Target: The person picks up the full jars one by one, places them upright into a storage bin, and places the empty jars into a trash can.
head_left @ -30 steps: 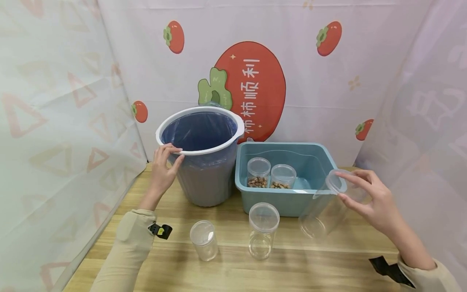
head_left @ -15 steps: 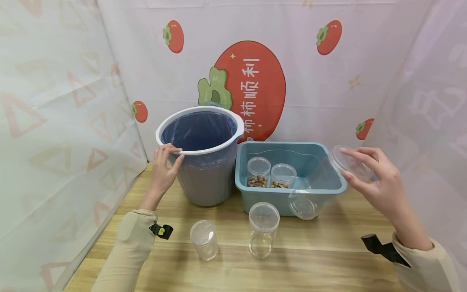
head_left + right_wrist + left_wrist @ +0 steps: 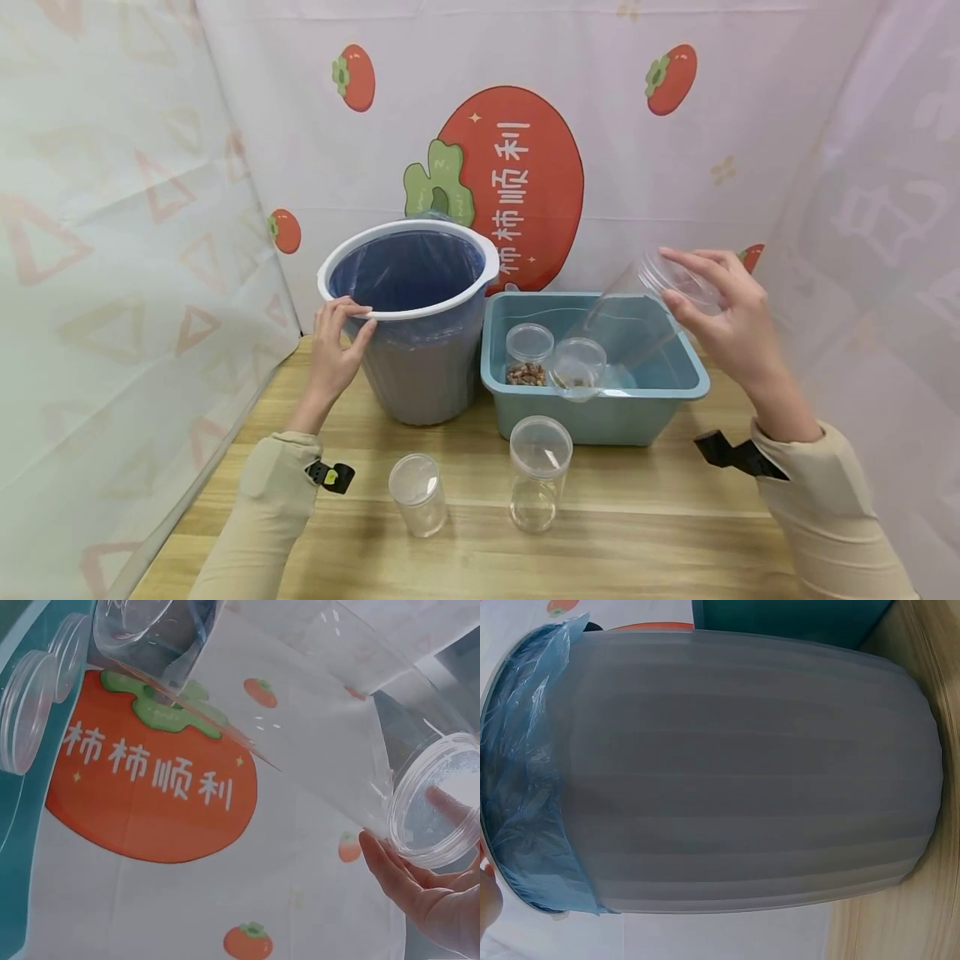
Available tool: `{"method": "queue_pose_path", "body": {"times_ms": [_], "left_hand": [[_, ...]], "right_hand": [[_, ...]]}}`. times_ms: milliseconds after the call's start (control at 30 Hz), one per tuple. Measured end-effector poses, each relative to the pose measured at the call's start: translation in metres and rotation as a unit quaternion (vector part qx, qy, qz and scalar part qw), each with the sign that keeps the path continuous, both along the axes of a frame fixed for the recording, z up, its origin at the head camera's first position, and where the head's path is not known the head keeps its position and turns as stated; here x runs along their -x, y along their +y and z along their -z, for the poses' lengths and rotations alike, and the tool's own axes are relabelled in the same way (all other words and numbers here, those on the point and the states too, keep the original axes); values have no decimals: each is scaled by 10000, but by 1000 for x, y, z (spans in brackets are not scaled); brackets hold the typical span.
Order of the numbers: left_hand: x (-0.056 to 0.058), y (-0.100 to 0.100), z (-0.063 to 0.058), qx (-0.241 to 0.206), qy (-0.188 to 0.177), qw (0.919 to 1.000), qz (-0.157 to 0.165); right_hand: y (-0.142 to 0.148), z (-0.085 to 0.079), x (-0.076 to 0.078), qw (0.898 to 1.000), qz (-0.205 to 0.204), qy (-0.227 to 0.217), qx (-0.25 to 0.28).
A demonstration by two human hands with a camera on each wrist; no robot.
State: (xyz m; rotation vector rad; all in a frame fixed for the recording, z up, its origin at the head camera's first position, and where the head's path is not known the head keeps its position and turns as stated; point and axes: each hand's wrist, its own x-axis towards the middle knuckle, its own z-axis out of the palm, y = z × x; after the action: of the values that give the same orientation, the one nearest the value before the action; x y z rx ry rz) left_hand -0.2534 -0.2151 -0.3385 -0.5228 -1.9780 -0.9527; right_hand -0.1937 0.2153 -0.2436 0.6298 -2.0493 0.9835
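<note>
My right hand (image 3: 738, 329) grips a tall clear plastic jar (image 3: 626, 312) at its lidded end, fingers and thumb about the lid (image 3: 442, 799). The jar is tilted above the blue tub (image 3: 577, 421), its base low and to the left, overlapping a lidded jar of nuts in the head view. Nothing shows inside it. My left hand (image 3: 335, 346) pinches the white rim of a grey trash can (image 3: 427, 379) lined with a blue bag (image 3: 529, 780). Only a bit of that hand shows at the left wrist view's edge.
A lidded jar of brown nuts (image 3: 528, 371) stands in the tub beside another jar (image 3: 588, 354). On the wooden table (image 3: 637, 542), a short clear jar (image 3: 420, 500) and a taller one (image 3: 537, 487) stand in front. Printed cloth walls (image 3: 615, 167) enclose the table.
My right hand has lifted the tall jar and carried it left, from the tub's right side to over the tub. My left hand has stayed at the trash can's rim.
</note>
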Motion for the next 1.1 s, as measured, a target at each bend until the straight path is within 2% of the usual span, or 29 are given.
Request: {"method": "queue_pose_path", "body": {"times_ms": [267, 533, 733, 967, 1100], "left_hand": [[0, 1, 0, -9, -44, 10000, 63], [0, 2, 0, -59, -39, 9999, 80], [-1, 1, 0, -123, 2, 9999, 81], [-2, 1, 0, -154, -21, 9998, 80], [-2, 1, 0, -163, -40, 9998, 68]], "right_hand": [[-25, -17, 14, 9982, -20, -129, 589], [-44, -30, 30, 9964, 119, -318, 781], [-62, -40, 42, 9934, 8, -423, 1062], [-98, -59, 35, 9882, -295, -370, 1459], [-114, -62, 41, 9845, -357, -357, 1681]]}}
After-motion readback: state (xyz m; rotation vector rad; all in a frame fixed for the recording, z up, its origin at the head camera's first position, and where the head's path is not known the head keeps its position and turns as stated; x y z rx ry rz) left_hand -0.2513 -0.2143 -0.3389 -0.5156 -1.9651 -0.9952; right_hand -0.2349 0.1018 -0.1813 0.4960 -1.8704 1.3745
